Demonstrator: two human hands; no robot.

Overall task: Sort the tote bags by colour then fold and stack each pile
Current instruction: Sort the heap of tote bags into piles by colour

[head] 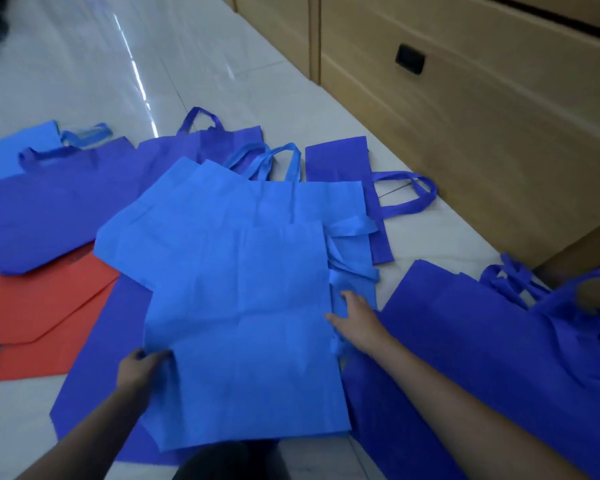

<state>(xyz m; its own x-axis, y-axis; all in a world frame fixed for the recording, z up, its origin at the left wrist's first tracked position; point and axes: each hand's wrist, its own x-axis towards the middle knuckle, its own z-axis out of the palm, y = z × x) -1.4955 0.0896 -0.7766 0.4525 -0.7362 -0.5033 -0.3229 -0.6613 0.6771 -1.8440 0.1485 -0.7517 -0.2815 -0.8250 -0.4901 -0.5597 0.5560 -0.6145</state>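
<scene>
A light blue tote bag [243, 323] lies flat on top of other light blue bags [257, 202] in the middle of the floor. My left hand [137, 370] grips its left edge, fingers curled round the cloth. My right hand [357, 322] rests at its right edge among the light blue handles, fingers stretched forward. Dark blue tote bags lie around: a pile at the right [482, 358], one under the light blue pile [97, 375], others at the left [49, 209] and back [201, 147]. Red tote bags [39, 306] lie at the left.
A folded dark blue bag [340, 161] with a looped handle lies behind the pile. Wooden drawers [482, 116] with a black recessed handle run along the right. Glossy white floor tiles [101, 64] stretch to the back left. Another light blue bag [11, 147] lies far left.
</scene>
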